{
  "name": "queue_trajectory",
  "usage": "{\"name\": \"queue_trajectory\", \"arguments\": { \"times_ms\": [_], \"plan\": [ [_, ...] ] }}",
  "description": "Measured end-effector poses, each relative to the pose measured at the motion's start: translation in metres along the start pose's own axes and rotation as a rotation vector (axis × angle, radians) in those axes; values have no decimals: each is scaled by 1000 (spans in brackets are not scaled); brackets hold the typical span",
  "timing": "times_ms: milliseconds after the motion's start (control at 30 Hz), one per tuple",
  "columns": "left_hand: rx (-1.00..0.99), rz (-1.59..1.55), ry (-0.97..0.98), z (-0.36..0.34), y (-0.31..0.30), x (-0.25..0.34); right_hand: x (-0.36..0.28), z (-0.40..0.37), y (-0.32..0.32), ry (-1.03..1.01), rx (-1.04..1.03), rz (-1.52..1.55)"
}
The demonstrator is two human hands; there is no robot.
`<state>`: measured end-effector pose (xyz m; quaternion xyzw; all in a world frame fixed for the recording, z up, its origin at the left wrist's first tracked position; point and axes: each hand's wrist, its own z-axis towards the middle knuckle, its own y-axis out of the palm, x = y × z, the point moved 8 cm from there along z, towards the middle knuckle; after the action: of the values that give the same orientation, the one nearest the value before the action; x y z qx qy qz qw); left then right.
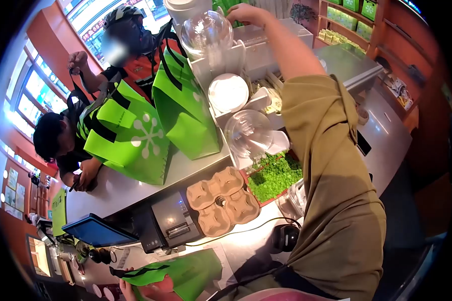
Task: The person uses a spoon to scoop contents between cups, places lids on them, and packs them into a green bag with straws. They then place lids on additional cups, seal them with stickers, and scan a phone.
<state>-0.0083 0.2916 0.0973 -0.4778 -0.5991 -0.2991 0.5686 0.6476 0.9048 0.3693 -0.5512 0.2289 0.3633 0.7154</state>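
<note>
At the bottom edge, my left hand grips a green bag with dark handles; a reddish patch shows at the bag's opening. My right arm, in a brown sleeve, stretches up across the counter. At the top, my right hand is closed beside green items, its fingertips partly hidden, and what it holds cannot be made out. Just left of it stand clear domed lids.
Two green bags stand on the counter near two people. A cardboard cup carrier, a printer, a screen, a box of green pieces, white lids and a black scanner lie between.
</note>
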Motion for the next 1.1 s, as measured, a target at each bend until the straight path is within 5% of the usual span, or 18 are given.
{"name": "queue_trajectory", "arguments": {
  "times_ms": [100, 200, 233, 367, 467, 533, 567, 633, 700, 767, 867, 1033, 1100],
  "plan": [
    [2, -14, 15, 2, 0, 6, -4, -25, -12, -72, 126, 123],
    [-1, -16, 15, -2, 1, 9, -1, -12, -5, -49, -47, -13],
    [-3, -18, 13, -3, 0, 10, -3, -10, -12, -182, 164, 172],
    [0, -37, 22, -10, -3, 13, -6, 0, -24, -216, 208, 698],
    [8, -67, 41, -15, -13, 8, -15, -3, -60, -420, 473, 306],
    [21, -100, 84, -17, -25, 4, -34, -21, -98, -397, 862, -24],
    [38, -124, 123, -16, -36, 1, -82, -95, -108, -258, 994, 70],
    [-42, -139, 280, -14, -56, -7, -124, -171, -108, -432, 1050, 267],
    [-45, -275, 380, -19, -62, -15, -161, -249, -93, -628, 928, 494],
    [-137, -213, 242, -17, -60, -17, -192, -315, -69, -752, 679, 725],
    [-23, 47, 247, -1, -48, 11, -239, -395, 9, -769, 128, 972],
    [-89, -115, 412, 24, -43, 9, -334, -522, 232, -985, -621, 188],
    [-211, -241, 487, 23, -31, 13, -352, -533, 282, -831, -643, 94]
  ]
}}
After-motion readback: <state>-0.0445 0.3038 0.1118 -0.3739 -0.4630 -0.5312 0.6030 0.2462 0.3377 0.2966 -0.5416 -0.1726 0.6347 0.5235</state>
